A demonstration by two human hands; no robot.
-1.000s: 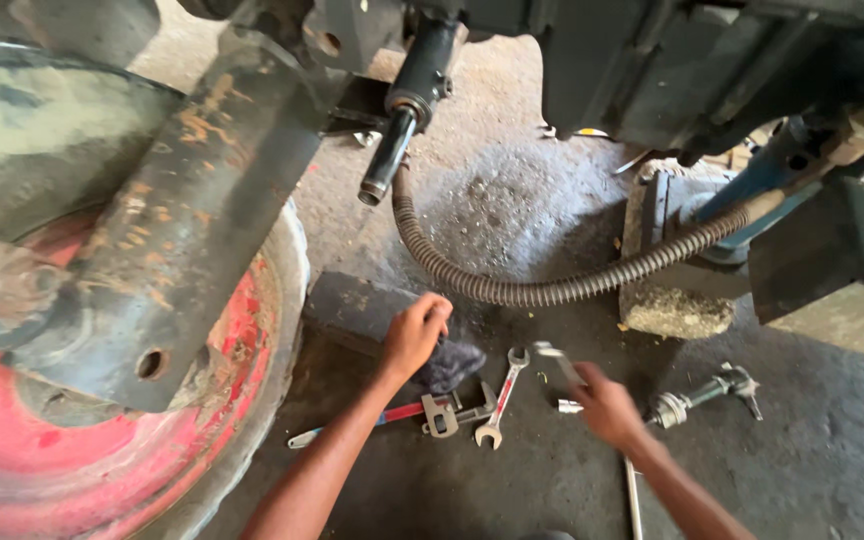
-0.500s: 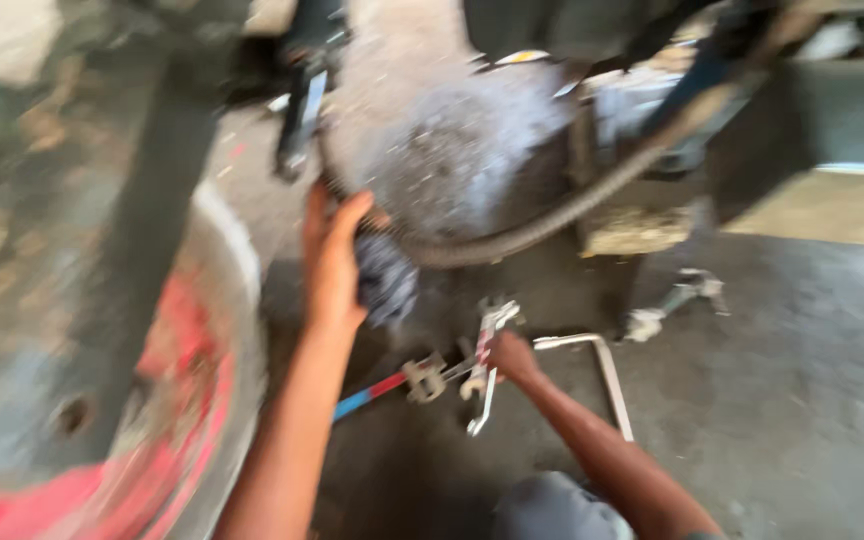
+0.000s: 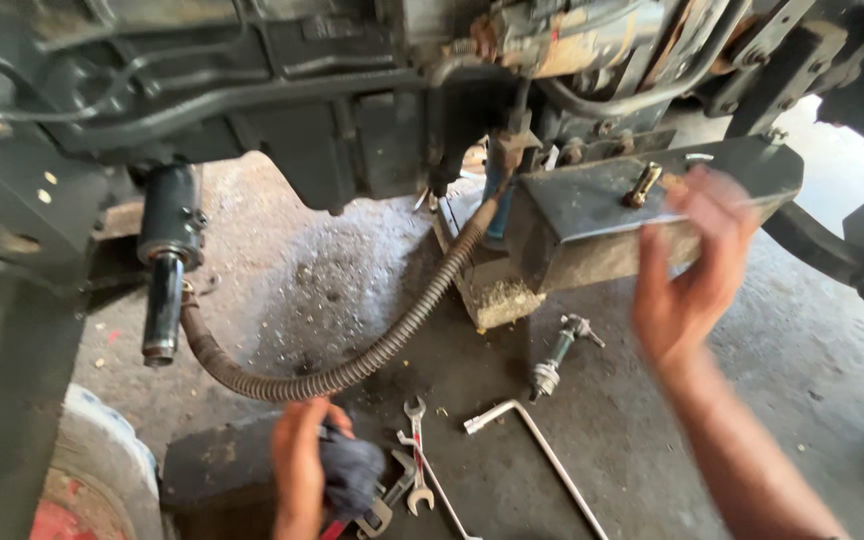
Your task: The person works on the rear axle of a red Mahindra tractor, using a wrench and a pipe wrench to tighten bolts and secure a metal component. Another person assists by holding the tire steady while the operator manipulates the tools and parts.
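Both our hands are out under the machine: our left hand (image 3: 302,465) is closed on a dark rag (image 3: 352,475) low on the floor, just below the bottom loop of the corrugated hose (image 3: 392,335), while our right hand (image 3: 697,265) is raised with fingers spread and apart, holding nothing, right in front of the grey metal bracket (image 3: 642,205) that the hose runs up beside. The rag looks soft and light, so it should bunch easily in the palm; a handful around its middle seems the best hold. The hose we judge to be stiff and springy, awkward to bend. A brass-coloured bolt (image 3: 642,185) stands on top of the bracket, just left of our right fingertips. On the floor right of the rag lie a couple of open-ended spanners (image 3: 415,455) and an L-shaped wrench (image 3: 527,440); a small fitting (image 3: 557,355) lies beyond them, under the bracket. At the hose's left end hangs a black cylinder (image 3: 164,270).
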